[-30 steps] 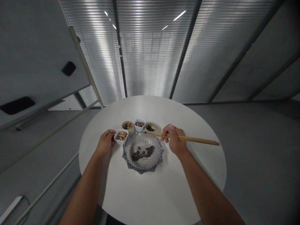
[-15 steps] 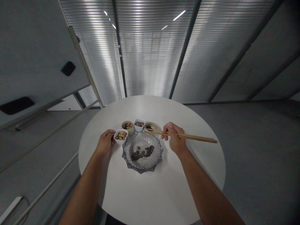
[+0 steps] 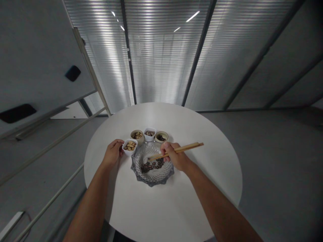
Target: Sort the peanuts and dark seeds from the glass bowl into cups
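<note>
My right hand [image 3: 174, 155] is closed around a pair of wooden chopsticks [image 3: 190, 147]. Their tips reach down over the scalloped clear glass bowl [image 3: 151, 183], just at the dark brown beans [image 3: 147, 167] on its bottom. Whether a bean is pinched between the tips is too small to tell. On the left, my left hand [image 3: 113, 154] has its curled fingers against the side of a small white bowl [image 3: 129, 153] of pale nuts [image 3: 130, 146], steadying it beside the glass bowl.
Behind the glass bowl stand a tan bowl [image 3: 141, 140] of nuts, a white bowl [image 3: 149, 138] of striped seeds and another tan bowl [image 3: 158, 139] with dark pieces. All rest on a round white table [image 3: 161, 208]. A whiteboard frame [image 3: 97, 82] stands to the left.
My right hand has carried the chopsticks left and nearer to me, from the right tan bowl to over the glass bowl. My left hand has stayed at the white bowl.
</note>
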A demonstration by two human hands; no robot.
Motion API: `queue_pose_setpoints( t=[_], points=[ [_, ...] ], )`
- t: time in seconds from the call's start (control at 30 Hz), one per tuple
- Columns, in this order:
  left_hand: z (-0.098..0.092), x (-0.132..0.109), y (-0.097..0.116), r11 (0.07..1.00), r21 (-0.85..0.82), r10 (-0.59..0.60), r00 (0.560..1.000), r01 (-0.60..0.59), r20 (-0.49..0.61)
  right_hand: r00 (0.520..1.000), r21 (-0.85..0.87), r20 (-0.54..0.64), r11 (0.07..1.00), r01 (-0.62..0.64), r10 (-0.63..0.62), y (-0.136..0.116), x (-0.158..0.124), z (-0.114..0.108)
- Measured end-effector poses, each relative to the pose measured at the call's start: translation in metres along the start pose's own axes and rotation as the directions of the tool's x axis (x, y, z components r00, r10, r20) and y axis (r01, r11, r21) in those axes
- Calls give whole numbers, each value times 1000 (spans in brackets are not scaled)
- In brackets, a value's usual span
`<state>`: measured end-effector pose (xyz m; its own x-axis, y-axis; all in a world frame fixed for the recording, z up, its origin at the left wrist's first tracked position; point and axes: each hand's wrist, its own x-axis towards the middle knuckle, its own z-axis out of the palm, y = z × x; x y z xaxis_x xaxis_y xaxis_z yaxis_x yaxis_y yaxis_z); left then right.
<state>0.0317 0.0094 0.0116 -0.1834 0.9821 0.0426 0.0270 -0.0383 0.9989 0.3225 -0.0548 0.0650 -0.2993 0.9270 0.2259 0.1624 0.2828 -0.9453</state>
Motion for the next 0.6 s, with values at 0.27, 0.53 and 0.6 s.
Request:
queue_pose_setpoints(
  t=[0.27, 0.53, 0.6],
  points=[
    [1, 1, -2, 1000, -9, -2, 1000, 2, -6, 998, -133, 54, 991, 19, -12, 6, -2, 2],
    [0, 2, -5, 1000, -7, 9, 1000, -9, -5, 996, -274, 12, 958, 86, -86, 1, -1, 2],
    [-1, 3, -6, 1000, 9, 15, 1000, -15, -4, 993, -299, 8, 947, 114, -117, -2, -1, 2]
  ],
)
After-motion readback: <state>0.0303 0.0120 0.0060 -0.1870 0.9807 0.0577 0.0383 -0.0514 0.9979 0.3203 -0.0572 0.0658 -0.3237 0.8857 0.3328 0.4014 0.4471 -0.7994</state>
